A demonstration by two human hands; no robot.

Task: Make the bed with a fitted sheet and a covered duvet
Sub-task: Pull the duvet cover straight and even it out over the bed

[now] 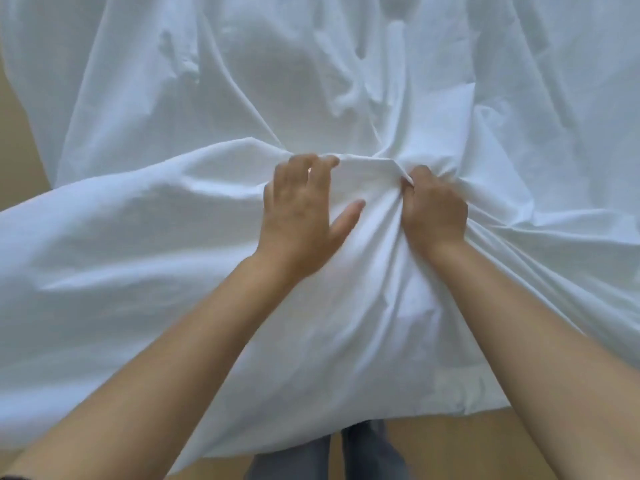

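A large white cloth (145, 237), sheet or duvet cover, fills almost the whole view, creased and bunched toward the middle. My right hand (434, 211) grips a gathered fold of it, fingers curled tight into the fabric. My left hand (301, 209) lies on the cloth just beside it, fingers bent over the raised edge of the fold and thumb stretched flat on the fabric. The two hands are a short gap apart. Creases fan out from my right hand to the right. The bed under the cloth is hidden.
Light wooden floor (24, 133) shows at the left edge and along the bottom. My legs in grey trousers (349, 455) stand below the cloth's near edge.
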